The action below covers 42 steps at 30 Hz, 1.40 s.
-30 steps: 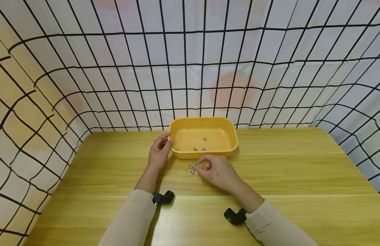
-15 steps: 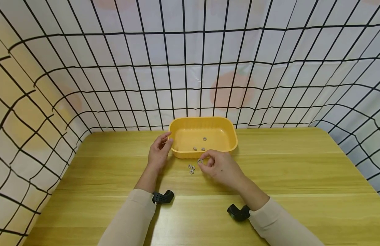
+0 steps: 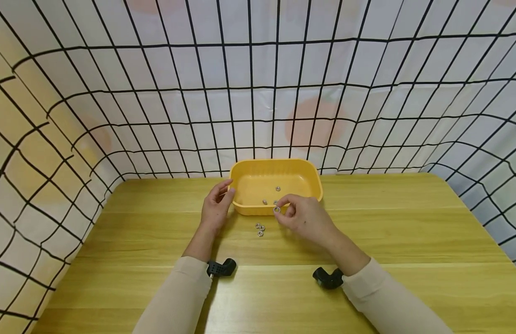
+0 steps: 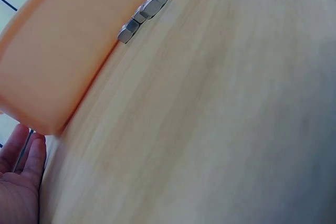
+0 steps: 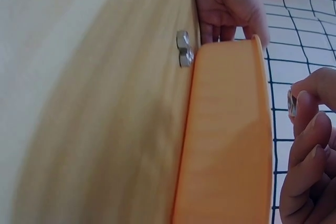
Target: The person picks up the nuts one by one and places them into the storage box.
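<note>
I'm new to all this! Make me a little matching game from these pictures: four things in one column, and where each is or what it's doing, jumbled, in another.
Things
1. left hand
2. right hand
3. tray
4. three loose nuts

Places and states
A. lying on the wooden table, nearer the person than the tray
B. pinching a single nut
C. at the tray's left end
D. yellow, with more nuts inside

Right pairs: 1-C, 2-B, 3-D, 4-A
</note>
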{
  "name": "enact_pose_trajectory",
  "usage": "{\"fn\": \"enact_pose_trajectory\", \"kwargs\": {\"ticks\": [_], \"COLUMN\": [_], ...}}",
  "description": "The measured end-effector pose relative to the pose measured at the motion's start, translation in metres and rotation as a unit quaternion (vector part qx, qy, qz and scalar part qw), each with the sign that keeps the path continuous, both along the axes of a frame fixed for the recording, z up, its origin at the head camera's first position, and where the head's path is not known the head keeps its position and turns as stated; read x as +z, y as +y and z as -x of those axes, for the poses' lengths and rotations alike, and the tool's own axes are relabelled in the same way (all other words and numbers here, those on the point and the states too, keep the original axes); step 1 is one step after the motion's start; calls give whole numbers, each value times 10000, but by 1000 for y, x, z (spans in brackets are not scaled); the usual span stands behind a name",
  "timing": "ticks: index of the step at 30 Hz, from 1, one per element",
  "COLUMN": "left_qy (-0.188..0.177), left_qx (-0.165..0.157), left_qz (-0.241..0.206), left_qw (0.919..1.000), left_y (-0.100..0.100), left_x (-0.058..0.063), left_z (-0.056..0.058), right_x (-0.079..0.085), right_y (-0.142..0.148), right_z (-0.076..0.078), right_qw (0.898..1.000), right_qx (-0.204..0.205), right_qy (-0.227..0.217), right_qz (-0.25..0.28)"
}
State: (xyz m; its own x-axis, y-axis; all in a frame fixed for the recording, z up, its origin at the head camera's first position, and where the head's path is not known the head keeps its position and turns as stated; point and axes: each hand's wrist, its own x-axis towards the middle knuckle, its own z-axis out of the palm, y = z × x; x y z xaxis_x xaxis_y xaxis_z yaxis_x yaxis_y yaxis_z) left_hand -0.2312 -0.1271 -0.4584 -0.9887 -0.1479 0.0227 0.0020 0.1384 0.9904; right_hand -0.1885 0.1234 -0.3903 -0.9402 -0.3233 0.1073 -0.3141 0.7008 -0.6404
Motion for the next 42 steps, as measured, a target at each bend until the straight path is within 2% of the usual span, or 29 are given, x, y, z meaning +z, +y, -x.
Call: {"fn": "enact_pose_trajectory", "kwargs": {"ticks": [4, 11, 24, 32, 42], "left_qy": [2, 55, -16, -17, 8], "left_qx": [5, 39, 28, 29, 30], "left_qz": [-12, 5, -19, 11, 30], "left_qw": [10000, 10000, 10000, 10000, 10000], "left_y": [0, 1, 1, 1, 1], "left_x": [0, 1, 1, 1, 0], "left_z": [0, -1, -1, -1, -1], "right_x": [5, 12, 9, 8, 0], "right_y": [2, 2, 0, -5, -12], "right_z": [6, 18, 44, 58, 74], "right_qw": [9997, 9996, 9997, 9995, 9991], "right_qx": [-39, -137, -156, -195, -215], "right_qy": [119, -91, -84, -244, -330], "right_qz": [-212, -215, -180, -82, -176]}}
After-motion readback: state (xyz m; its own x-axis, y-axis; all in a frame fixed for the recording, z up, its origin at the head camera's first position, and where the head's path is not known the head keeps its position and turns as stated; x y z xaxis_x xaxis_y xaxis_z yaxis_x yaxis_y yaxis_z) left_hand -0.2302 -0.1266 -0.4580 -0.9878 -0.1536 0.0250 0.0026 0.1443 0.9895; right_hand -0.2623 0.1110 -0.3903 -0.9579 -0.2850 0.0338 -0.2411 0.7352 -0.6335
